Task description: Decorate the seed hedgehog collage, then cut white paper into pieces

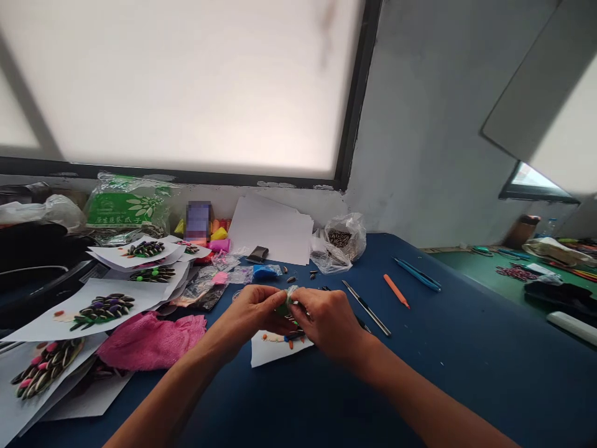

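Note:
Above a small white sheet (270, 358), my two hands meet at a small green lump in crinkled clear plastic (291, 292), possibly modelling clay. My left hand (259, 310) is closed on its left side. My right hand (329, 316) pinches the plastic from the right. The fingers cover most of the lump. Orange and blue bits and dark striped seeds show on the sheet below, partly hidden by my right hand. Loose sunflower seeds (291, 279) lie just beyond my fingers, near a blue packet (267, 272).
Right of my hands lie a craft knife (366, 308), an orange pen-like stick (396, 291) and blue tweezers (416, 274). A plastic bag of seeds (339, 239) stands behind. Leftward are a pink cloth (152, 341) and papers with seed pictures (41, 311).

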### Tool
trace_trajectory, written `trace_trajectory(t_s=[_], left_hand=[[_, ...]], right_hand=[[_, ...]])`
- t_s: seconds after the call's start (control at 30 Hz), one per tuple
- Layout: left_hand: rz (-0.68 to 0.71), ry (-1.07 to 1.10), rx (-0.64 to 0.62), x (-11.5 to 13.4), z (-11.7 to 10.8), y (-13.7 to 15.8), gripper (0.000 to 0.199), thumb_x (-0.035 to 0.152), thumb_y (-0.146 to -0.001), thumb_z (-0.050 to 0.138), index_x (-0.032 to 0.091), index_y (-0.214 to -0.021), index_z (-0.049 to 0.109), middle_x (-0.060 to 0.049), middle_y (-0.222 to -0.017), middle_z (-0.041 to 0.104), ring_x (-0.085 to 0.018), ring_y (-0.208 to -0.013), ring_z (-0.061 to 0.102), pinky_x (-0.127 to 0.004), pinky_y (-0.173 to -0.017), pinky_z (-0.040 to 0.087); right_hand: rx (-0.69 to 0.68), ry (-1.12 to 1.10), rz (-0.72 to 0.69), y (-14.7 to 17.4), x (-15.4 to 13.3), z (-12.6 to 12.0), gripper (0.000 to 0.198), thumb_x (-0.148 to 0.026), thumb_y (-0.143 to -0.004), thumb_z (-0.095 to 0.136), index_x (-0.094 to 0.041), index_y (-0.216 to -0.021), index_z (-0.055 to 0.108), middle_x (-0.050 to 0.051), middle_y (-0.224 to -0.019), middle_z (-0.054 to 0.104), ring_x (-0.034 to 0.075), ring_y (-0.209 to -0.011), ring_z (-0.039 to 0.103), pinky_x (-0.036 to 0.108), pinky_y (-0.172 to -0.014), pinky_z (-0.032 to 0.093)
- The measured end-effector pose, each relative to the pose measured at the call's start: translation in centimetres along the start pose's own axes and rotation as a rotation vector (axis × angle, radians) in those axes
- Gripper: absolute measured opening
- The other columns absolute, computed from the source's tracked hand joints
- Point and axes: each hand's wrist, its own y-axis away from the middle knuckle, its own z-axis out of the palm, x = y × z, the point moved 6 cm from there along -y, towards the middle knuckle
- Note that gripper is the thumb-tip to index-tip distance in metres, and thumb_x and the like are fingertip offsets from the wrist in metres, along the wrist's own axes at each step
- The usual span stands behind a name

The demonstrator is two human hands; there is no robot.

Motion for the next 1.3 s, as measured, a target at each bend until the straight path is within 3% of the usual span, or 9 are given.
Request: trace_trajectory(t_s=[0.13,0.33,0.47,0.6,0.73,0.83,0.9,1.07,1.3], left_hand=[[0.056,-0.005,-0.031,0.2,0.0,-0.1,0.045,0.057,-0.071,0.073,0.013,-0.081,0.07,-0.009,-0.078,0.076,-0.023,-0.076,0.073,-0.034,-0.077,0.056],[0.027,0.006,0.008,-0.1,-0.4,-0.3,0.047,0.059,-0.068,0.074,0.013,-0.08,0.069,-0.009,-0.076,0.076,-0.023,-0.073,0.073,-0.032,-0.072,0.058],[0.021,0.024,0.022,-0.2,-0.5,-0.4,0.047,0.059,-0.064,0.077,0.014,-0.074,0.068,-0.007,-0.071,0.075,-0.02,-0.068,0.072,-0.03,-0.069,0.058],[0.045,0.029,0.021,0.0,-0.3,-0.3,0.044,0.055,-0.066,0.078,0.013,-0.074,0.067,-0.007,-0.071,0.074,-0.018,-0.067,0.071,-0.028,-0.068,0.057],[0.068,0.055,0.065,0.1,-0.7,-0.4,0.04,0.05,-0.067,0.079,0.013,-0.074,0.066,-0.005,-0.069,0.073,-0.018,-0.064,0.071,-0.029,-0.067,0.057],[0.097,0.107,0.072,0.2,-0.9,-0.5,0.042,0.049,-0.065,0.081,0.013,-0.081,0.067,-0.005,-0.074,0.074,-0.02,-0.07,0.073,-0.033,-0.075,0.058],[0.106,0.118,0.055,0.2,-0.9,-0.5,0.046,0.049,-0.065,0.081,0.013,-0.09,0.067,-0.007,-0.08,0.075,-0.022,-0.075,0.073,-0.035,-0.079,0.058],[0.095,0.094,0.029,-0.2,-0.9,-0.6,0.053,0.051,-0.066,0.08,0.012,-0.099,0.064,-0.007,-0.081,0.075,-0.023,-0.075,0.074,-0.037,-0.079,0.058],[0.061,0.067,0.052,-0.6,-0.7,-0.6,0.058,0.044,-0.065,0.081,0.013,-0.109,0.059,-0.006,-0.08,0.076,-0.023,-0.074,0.074,-0.036,-0.076,0.058]], right_hand=[[0.028,0.008,0.026,0.0,0.2,-0.3,0.017,-0.019,-0.092,0.05,-0.018,-0.081,0.061,0.004,-0.071,0.069,0.015,-0.062,0.063,0.025,-0.054,0.031],[0.018,-0.013,0.008,-0.1,0.3,-0.6,0.015,-0.024,-0.094,0.052,-0.021,-0.099,0.065,0.005,-0.086,0.074,0.018,-0.078,0.068,0.025,-0.061,0.037],[-0.004,0.087,-0.033,-0.1,-0.1,-0.1,0.023,-0.023,-0.095,0.045,-0.017,-0.087,0.065,0.007,-0.078,0.072,0.017,-0.069,0.066,0.026,-0.056,0.033],[0.074,0.076,-0.035,0.0,-0.1,-0.3,0.021,-0.017,-0.089,0.047,-0.016,-0.076,0.063,0.005,-0.068,0.069,0.014,-0.058,0.06,0.026,-0.053,0.03],[0.176,-0.178,0.091,-0.1,0.7,-1.2,0.015,-0.015,-0.084,0.052,-0.016,-0.079,0.066,0.003,-0.064,0.067,0.013,-0.055,0.058,0.024,-0.053,0.035],[0.137,-0.516,0.203,-0.3,1.3,-1.0,0.019,-0.021,-0.087,0.052,-0.014,-0.088,0.069,0.004,-0.069,0.069,0.013,-0.058,0.06,0.022,-0.054,0.041],[0.093,-0.596,0.226,-0.4,1.4,-0.8,0.021,-0.023,-0.087,0.053,-0.014,-0.094,0.071,0.003,-0.07,0.07,0.012,-0.058,0.06,0.021,-0.053,0.042],[0.035,-0.332,0.195,-0.4,1.3,-0.6,0.027,-0.018,-0.085,0.058,-0.017,-0.108,0.072,0.004,-0.074,0.073,0.013,-0.057,0.059,0.024,-0.054,0.04],[-0.029,-0.088,0.082,-0.2,0.6,0.1,0.018,-0.018,-0.089,0.054,-0.017,-0.096,0.071,0.006,-0.084,0.074,0.019,-0.075,0.067,0.025,-0.063,0.04]])
